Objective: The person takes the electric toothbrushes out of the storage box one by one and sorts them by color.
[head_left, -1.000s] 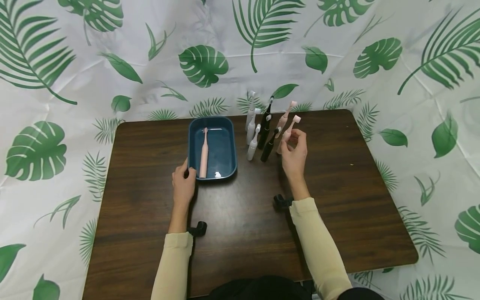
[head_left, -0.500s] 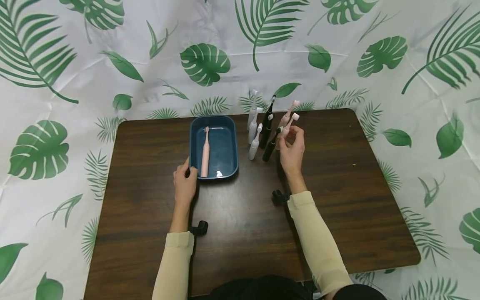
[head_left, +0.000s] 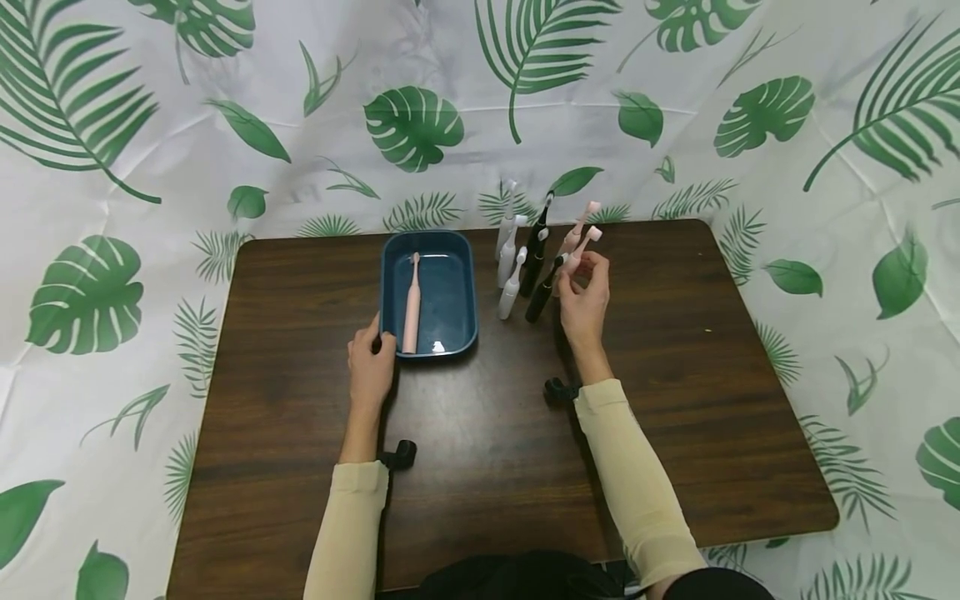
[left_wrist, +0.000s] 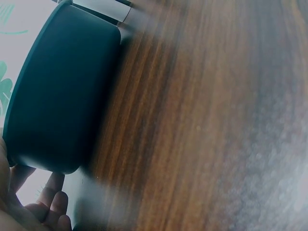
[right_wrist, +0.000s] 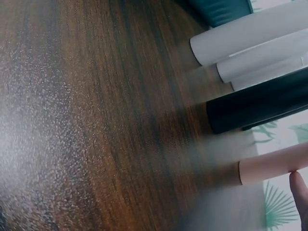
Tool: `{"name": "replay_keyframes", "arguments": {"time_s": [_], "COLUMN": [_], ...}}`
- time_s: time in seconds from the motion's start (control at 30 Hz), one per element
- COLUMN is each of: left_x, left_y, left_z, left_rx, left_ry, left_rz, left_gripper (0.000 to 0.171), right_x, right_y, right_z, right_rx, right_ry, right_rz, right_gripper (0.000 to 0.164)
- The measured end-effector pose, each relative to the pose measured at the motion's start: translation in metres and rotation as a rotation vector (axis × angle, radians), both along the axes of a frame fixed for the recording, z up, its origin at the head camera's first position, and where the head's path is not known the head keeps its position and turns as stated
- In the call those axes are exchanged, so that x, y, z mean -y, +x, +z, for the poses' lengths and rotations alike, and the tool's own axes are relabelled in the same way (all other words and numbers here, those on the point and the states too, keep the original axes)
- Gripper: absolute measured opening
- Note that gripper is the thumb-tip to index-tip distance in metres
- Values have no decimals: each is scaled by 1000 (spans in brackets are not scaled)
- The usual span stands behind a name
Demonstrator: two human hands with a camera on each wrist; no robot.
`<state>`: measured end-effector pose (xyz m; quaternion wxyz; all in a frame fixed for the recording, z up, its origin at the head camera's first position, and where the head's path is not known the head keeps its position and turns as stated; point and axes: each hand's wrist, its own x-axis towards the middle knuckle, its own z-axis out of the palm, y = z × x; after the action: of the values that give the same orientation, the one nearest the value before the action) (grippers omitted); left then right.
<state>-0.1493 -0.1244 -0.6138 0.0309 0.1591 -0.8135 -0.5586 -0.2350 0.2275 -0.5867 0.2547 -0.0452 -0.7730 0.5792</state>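
Observation:
My left hand grips the near left corner of a dark blue tray. In the left wrist view, the thumb lies at the rim and the other fingers reach under the tray wall. A pink electric toothbrush lies lengthwise inside. To the right, my right hand pinches a second pink electric toothbrush, which stands on the table among others. The right wrist view shows a fingertip against its pink handle. Another pink toothbrush stands just behind it.
Three white toothbrushes and three black ones stand upright in rows between the tray and my right hand. Brown wood-grain table surrounds everything, with a leaf-patterned sheet behind its far edge.
My right hand has shifted slightly left with the pink toothbrush, closer to the other toothbrushes. The left hand keeps its grip on the tray. The head view has drifted a little.

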Motion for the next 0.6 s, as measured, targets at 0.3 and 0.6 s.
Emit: {"name": "replay_keyframes", "arguments": {"time_s": [0.3, 0.6], "left_x": [0, 0], "left_y": [0, 0], "left_z": [-1, 0], "left_rx": [-3, 2], "left_ry": [-4, -4], "left_rz": [8, 2], "left_gripper": [57, 57], "right_x": [-3, -4], "right_y": [6, 35], "right_z": [-2, 25], "right_rx": [24, 45], "right_ry": [2, -58], "right_rz": [1, -68], "right_gripper": [48, 40]}}
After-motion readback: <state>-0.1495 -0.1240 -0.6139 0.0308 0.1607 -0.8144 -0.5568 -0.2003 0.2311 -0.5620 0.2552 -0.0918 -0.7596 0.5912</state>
